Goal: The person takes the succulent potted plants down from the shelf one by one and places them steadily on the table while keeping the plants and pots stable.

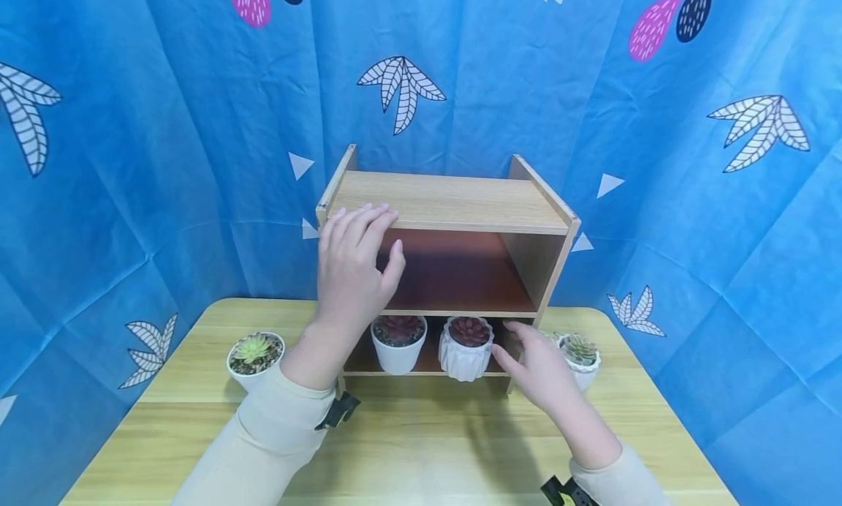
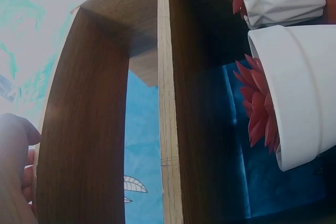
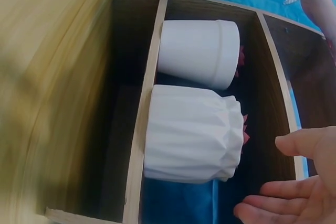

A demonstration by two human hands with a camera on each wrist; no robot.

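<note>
Two red succulents in white pots stand side by side on the lower shelf of a small wooden shelf unit (image 1: 454, 202). One pot is smooth and round (image 1: 398, 358); the other is a pleated pot (image 1: 465, 361) to its right. At the upper left front edge of the unit, my left hand (image 1: 351, 276) lies with its fingers over the top board. My right hand (image 1: 542, 371) is beside the pleated pot, near the right side panel. In the right wrist view its thumb and fingers (image 3: 273, 203) are spread apart, holding nothing.
On the table (image 1: 421, 455), left of the unit, stands a green succulent in a white pot (image 1: 253, 374). Another potted succulent (image 1: 580, 356) is at the right, partly behind my right hand. A blue patterned cloth (image 1: 460, 67) hangs close behind the unit and at both sides.
</note>
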